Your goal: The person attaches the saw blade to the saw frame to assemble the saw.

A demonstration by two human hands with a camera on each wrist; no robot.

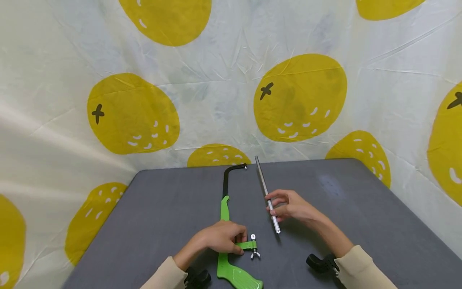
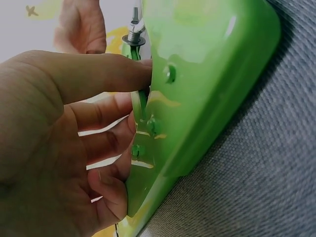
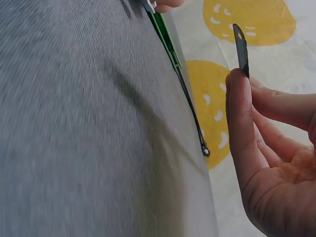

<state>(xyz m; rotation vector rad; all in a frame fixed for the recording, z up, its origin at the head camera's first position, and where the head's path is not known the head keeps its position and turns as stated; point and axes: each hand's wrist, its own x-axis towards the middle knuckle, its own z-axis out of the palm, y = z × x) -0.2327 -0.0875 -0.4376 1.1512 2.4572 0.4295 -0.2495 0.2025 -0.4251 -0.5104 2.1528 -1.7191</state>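
A green hacksaw frame [image 1: 224,209] lies on the grey table with its handle [image 1: 238,276] toward me. Its black front arm [image 1: 225,182] points away and hooks right, with a small pin at the tip. My left hand [image 1: 224,237] grips the frame above the handle, thumb and fingers around the green bracket. A wing nut [image 1: 255,254] sticks out at that bracket's end. Between thumb and fingertips, my right hand [image 1: 294,206] pinches a thin hacksaw blade [image 1: 262,176], held over the table to the frame's right. In the right wrist view, a hole shows in the blade's end [image 3: 240,39].
The grey table [image 1: 166,208] extends to a back edge against a hanging cloth [image 1: 216,104] printed with yellow fruit. Black wrist straps show beside both beige sleeves [image 1: 364,267].
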